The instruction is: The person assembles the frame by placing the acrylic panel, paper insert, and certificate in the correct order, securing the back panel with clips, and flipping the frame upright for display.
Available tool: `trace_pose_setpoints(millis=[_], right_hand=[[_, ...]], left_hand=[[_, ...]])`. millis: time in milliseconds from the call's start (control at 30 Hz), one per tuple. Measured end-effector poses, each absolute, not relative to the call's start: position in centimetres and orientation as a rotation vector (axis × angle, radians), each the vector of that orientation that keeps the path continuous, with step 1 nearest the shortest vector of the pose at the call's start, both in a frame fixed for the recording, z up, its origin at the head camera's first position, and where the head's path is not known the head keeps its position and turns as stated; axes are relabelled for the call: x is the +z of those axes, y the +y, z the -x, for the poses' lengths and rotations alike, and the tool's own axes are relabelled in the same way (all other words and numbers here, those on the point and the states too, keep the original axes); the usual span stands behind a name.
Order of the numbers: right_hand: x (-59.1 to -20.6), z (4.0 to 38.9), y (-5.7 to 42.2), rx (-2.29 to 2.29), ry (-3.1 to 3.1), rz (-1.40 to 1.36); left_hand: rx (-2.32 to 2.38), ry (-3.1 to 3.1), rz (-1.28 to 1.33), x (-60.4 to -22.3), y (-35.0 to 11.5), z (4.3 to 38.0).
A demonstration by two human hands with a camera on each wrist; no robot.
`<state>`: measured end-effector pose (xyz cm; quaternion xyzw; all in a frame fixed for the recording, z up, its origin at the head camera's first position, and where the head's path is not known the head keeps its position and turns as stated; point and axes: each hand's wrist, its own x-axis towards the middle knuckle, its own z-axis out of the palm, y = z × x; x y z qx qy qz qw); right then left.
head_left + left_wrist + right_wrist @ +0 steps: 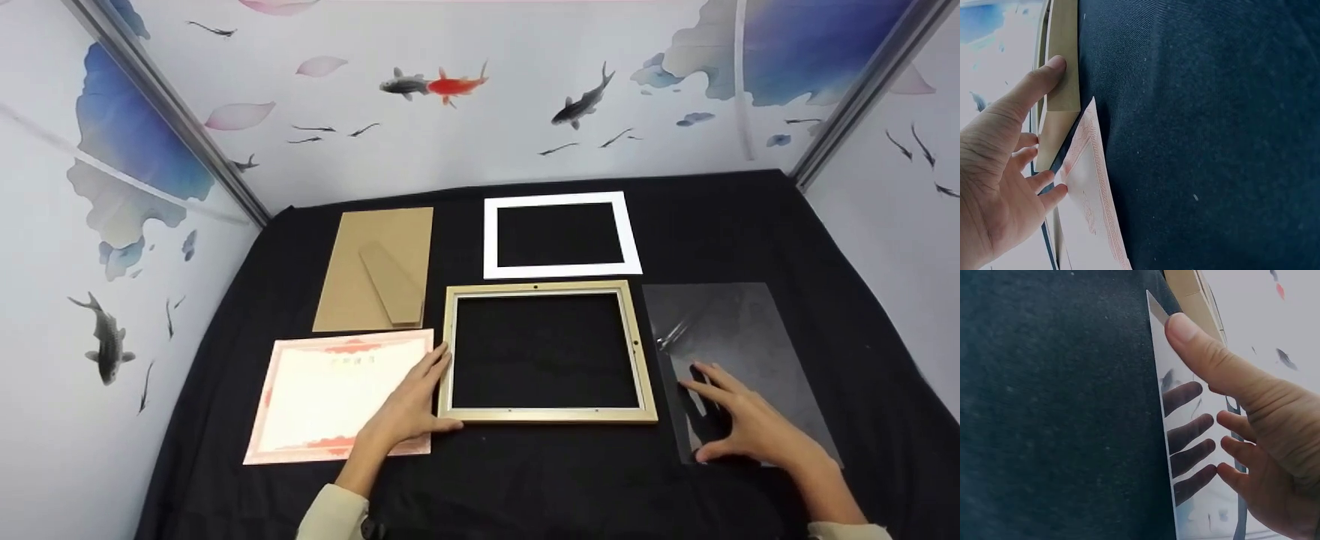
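In the head view my left hand (407,405) touches the lower left corner of a gold picture frame (551,415), its fingers along the left side and the thumb at the bottom edge. The left wrist view shows the thumb against the frame's edge (1064,84) and the other fingers loosely bent. Under this hand and wrist lies a certificate (315,397) with a pink border. My right hand (757,427) is over a clear plastic sheet (750,337), fingers spread and thumb low near its front edge. Finger reflections show in the sheet (1185,517).
Behind the certificate lies a brown backing board (349,262) with a stand flap. A white mat (562,271) lies beyond the frame. All rest on a black cloth (540,480), with printed panels (495,142) around the back and sides.
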<state>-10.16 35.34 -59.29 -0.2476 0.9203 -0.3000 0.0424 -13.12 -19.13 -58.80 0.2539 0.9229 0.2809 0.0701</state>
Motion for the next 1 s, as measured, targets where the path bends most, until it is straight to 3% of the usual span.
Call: trace_pose_setpoints(millis=[1000], right_hand=[[-59.46,9.06,34.52,-1.008,2.679,0.743]], left_hand=[[0.837,2.763,-0.772,-58.55,-19.15,13.14]])
